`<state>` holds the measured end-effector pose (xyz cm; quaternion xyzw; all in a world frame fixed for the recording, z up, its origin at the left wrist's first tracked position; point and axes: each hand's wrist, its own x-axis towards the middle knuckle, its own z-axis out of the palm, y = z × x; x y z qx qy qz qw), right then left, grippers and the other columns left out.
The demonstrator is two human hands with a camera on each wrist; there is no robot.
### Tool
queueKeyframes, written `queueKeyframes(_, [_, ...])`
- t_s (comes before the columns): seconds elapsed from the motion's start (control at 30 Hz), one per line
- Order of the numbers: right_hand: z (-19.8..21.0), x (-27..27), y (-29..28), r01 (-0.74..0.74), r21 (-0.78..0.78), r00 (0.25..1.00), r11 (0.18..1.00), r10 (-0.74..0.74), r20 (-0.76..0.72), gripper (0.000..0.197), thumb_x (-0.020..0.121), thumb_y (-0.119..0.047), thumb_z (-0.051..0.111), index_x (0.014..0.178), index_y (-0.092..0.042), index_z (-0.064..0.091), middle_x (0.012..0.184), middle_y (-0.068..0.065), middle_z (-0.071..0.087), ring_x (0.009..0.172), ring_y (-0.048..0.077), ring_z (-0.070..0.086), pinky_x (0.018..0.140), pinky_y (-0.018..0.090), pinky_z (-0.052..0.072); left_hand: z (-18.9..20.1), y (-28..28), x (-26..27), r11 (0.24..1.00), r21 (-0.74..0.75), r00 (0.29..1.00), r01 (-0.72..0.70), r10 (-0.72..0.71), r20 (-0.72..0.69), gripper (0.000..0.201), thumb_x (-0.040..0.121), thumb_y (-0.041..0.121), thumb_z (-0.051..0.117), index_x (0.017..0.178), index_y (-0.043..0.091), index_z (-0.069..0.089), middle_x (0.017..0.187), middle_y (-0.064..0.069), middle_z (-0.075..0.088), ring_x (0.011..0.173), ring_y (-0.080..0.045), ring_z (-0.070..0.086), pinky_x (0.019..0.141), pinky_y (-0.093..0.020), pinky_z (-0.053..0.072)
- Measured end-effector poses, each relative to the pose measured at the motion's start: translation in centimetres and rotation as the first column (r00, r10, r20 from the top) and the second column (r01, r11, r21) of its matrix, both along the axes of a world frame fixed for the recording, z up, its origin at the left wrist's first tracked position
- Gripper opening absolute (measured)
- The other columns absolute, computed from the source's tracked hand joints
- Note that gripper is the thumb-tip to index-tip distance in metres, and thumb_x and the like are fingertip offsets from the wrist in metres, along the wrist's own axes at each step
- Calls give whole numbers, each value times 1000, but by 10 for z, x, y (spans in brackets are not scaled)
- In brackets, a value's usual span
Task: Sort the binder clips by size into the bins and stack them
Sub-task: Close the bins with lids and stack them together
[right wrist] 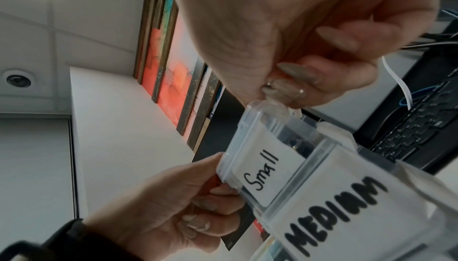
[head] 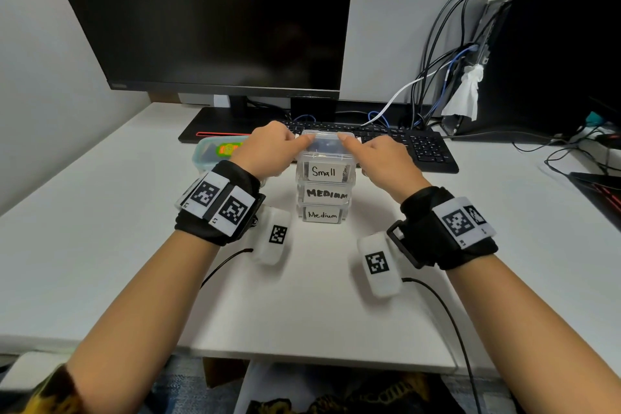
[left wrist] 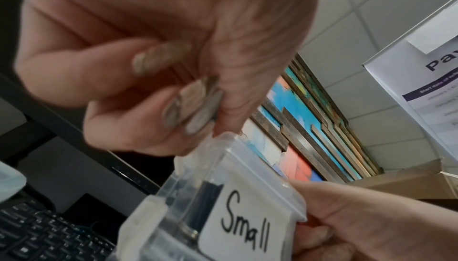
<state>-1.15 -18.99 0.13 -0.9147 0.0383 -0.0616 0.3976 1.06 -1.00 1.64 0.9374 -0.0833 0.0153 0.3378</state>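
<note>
Three clear lidded bins stand stacked on the white desk (head: 100,245). The top bin is labelled Small (head: 324,171), the middle one MEDIUM (head: 326,194) and the bottom one Medium (head: 322,215). My left hand (head: 272,151) grips the left end of the Small bin's lid, thumb on top and fingers curled at the side. My right hand (head: 379,158) grips the right end the same way. In the left wrist view, dark binder clips (left wrist: 210,196) show through the wall of the Small bin (left wrist: 247,226). In the right wrist view, my right hand (right wrist: 285,81) pinches the lid edge of the Small bin (right wrist: 262,169).
A teal-rimmed container (head: 215,151) sits just behind my left hand. A black keyboard (head: 420,148) lies behind the stack, with a monitor (head: 215,17) above it. A computer tower (head: 554,50) with hanging cables (head: 437,60) stands at the back right.
</note>
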Motion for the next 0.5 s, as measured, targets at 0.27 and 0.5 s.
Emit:
queueKeyframes(0.27, [10,-4,5,98,-266,995,959,-94,28,55,99,-53,34,57,-17,39,73,4,52,73,28,51,66,33,35,1,-3,1,990,138,996,-20,8,86,44,99,40,42,78,7,62,58,-3,45,54,-19,41,62,-32,39])
queueKeyframes(0.5, [16,-7,10,222,-498,969,838,-134,205,48,95,-57,41,77,-15,57,84,6,57,83,30,58,62,31,34,9,8,0,997,44,997,56,-58,42,53,96,49,46,63,9,59,56,1,55,48,-11,50,54,-22,45])
